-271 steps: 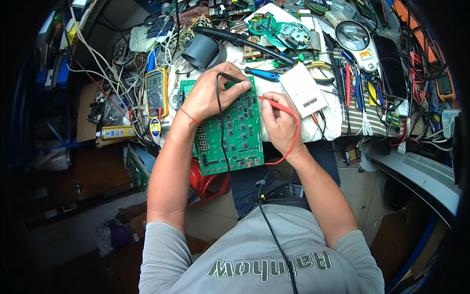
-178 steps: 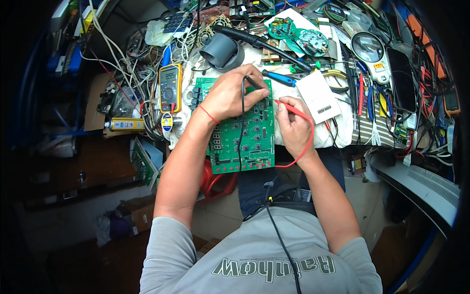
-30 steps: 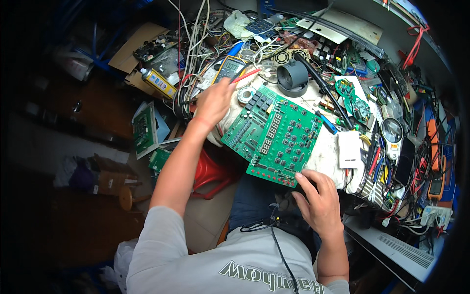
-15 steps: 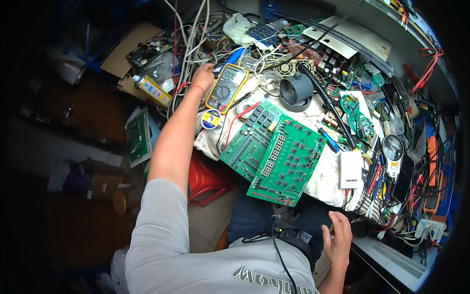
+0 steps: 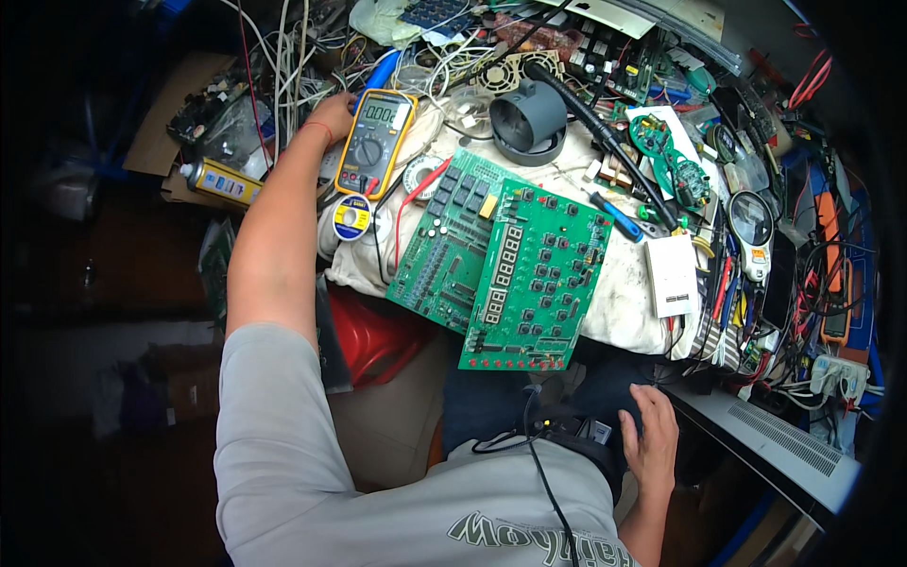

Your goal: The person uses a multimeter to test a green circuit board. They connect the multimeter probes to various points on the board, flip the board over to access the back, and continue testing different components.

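My left hand (image 5: 333, 117) reaches to the far left, beside a yellow multimeter (image 5: 376, 144) and at the lower end of a blue handle-like thing (image 5: 381, 74). Its fingers are curled, and what they hold, if anything, is hidden. My right hand (image 5: 650, 437) hovers near my lap, fingers apart, holding nothing. Between the hands, a green circuit board with buttons and a digit display (image 5: 539, 283) overlaps a second green board with relays (image 5: 449, 236). A red test lead (image 5: 408, 203) runs from the multimeter side toward the second board. A solder spool (image 5: 350, 218) stands below the multimeter.
A grey cylinder (image 5: 527, 123) sits behind the boards on a white cloth (image 5: 614, 326). A blue-handled screwdriver (image 5: 616, 217), white box (image 5: 670, 276) and magnifier (image 5: 753, 222) lie right. Tangled cables and boards crowd the back. A red stool (image 5: 373, 340) stands below the bench's left side.
The view has shifted, so the bench things sit further left and higher in the picture. My left hand stays beside the multimeter, whose reading has changed. My right hand is still open.
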Tool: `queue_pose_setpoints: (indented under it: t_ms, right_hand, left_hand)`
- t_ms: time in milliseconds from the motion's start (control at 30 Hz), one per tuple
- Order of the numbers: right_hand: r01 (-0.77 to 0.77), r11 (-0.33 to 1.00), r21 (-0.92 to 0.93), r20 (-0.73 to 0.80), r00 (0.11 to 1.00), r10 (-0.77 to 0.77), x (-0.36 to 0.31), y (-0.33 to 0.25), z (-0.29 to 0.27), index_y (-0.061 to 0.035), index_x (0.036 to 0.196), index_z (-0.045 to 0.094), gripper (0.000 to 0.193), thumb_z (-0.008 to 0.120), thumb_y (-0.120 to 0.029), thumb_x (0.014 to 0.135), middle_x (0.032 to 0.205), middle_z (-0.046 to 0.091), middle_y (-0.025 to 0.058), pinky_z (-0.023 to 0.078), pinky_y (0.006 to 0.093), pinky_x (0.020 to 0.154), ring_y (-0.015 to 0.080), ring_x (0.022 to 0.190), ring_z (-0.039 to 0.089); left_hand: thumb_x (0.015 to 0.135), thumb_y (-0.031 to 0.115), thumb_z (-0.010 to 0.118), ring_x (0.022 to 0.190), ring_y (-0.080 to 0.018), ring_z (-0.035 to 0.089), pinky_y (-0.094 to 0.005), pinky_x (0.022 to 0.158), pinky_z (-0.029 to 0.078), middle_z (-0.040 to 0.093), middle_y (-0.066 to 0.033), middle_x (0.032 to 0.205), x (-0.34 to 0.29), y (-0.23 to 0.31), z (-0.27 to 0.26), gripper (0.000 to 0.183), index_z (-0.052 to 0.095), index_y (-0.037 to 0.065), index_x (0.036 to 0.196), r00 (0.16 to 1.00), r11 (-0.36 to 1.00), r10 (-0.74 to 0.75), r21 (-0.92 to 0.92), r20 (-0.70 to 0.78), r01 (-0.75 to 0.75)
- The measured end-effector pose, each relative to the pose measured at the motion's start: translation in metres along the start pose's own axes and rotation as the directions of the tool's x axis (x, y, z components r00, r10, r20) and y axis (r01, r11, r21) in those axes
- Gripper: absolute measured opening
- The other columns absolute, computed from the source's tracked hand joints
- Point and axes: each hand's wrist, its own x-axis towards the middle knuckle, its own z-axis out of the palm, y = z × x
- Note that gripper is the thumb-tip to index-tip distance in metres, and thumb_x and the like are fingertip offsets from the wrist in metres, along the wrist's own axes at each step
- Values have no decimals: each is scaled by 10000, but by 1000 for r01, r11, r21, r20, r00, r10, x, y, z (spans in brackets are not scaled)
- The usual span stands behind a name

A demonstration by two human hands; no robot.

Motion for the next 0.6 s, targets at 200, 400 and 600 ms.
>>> queue_pose_setpoints:
  t_ms: [200, 400, 600]
  right_hand:
    - [15, 1000, 1, -10, 1000, -15, -1, -11, 2, -44, 1313, 708, 458, 821, -17, 869, 1232, 709, 148, 544, 453, 977, 374, 1112, 684]
    - [72, 997, 29, -91, 993, -69, -3, -17, -17, -42, 1286, 721, 456, 839, -18, 846, 1201, 716, 140, 555, 443, 924, 366, 1060, 696]
    - [197, 969, 147, -82, 979, -187, 3, -20, -12, -46, 1277, 724, 414, 837, -60, 879, 1179, 731, 130, 562, 429, 915, 348, 1053, 708]
  left_hand:
    - [932, 55, 729, 1352, -306, 672, -372, 1153, 508, 704, -191, 1448, 6, -5, -2, 582, 608, 31, 1502, 996, 1000, -17, -12, 90, 18]
    - [954, -53, 492, 1429, -303, 611, -361, 1203, 442, 649, -211, 1519, -47, -14, -11, 578, 579, -1, 1523, 948, 924, 71, -337, -311, -181]
    - [1115, 61, 577, 1378, -220, 628, -351, 1195, 445, 696, -134, 1442, -219, -11, 4, 370, 604, -52, 1467, 808, 770, -154, -581, -569, -262]
